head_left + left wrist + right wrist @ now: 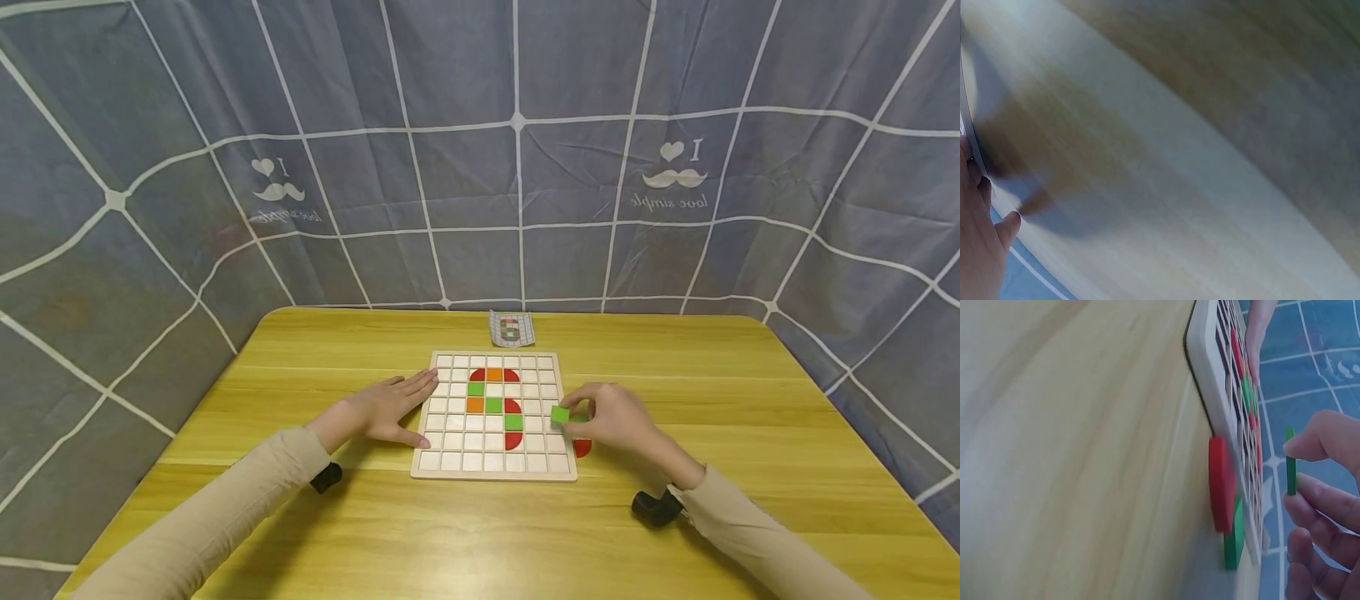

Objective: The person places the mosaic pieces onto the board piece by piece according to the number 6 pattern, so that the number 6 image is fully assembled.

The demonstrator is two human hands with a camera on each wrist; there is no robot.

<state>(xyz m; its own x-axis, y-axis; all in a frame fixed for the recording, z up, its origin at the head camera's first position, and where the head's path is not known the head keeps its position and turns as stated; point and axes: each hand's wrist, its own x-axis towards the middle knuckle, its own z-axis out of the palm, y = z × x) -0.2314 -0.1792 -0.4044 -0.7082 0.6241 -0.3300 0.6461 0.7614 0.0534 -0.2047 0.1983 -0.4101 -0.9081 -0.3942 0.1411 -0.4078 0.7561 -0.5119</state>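
A wooden grid board (450,462) lies on the table with red rounded pieces (513,440), orange squares (475,405) and green squares (492,405) set in its cells. My left hand (393,408) rests flat at the board's left edge, fingers extended and thumb apart. Between thumb and fingers, my right hand (615,421) pinches a green square tile (560,414) above the right edge of the board. In the right wrist view the tile (1291,461) appears edge-on, raised off the board. Beside that edge, under the right hand, lie a red piece (1220,484) and another green piece (1234,547).
Behind the board is a small printed pattern card (496,340) with a colored figure on a grid. The wooden table (495,542) extends around the board. A grey curtain (465,183) with white lines hangs past its far edge.
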